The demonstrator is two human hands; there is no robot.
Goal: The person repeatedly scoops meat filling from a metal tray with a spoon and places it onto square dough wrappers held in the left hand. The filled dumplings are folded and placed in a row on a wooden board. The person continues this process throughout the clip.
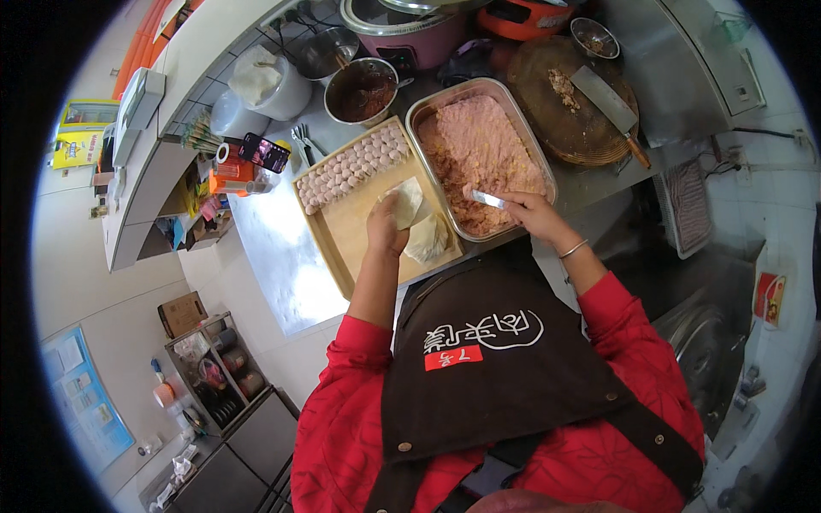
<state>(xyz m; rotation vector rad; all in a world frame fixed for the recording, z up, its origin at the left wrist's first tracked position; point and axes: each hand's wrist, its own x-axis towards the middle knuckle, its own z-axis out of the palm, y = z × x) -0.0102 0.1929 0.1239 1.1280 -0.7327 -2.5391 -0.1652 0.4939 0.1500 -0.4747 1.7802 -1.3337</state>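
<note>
Over a shallow wooden tray, my left hand holds a thin dough wrapper. A stack of wrappers lies at the tray's near right corner, just beside that hand. Rows of small filled dumplings line the tray's far side. My right hand grips a flat metal spatula, with a bit of pink filling at its tip. The spatula is above the near part of a deep steel pan of minced meat filling.
At the back right, a cleaver rests on a round wooden chopping board beside chopped bits. A steel pot of reddish sauce, a pink cooker and a white bucket stand behind the tray. A phone is propped at left.
</note>
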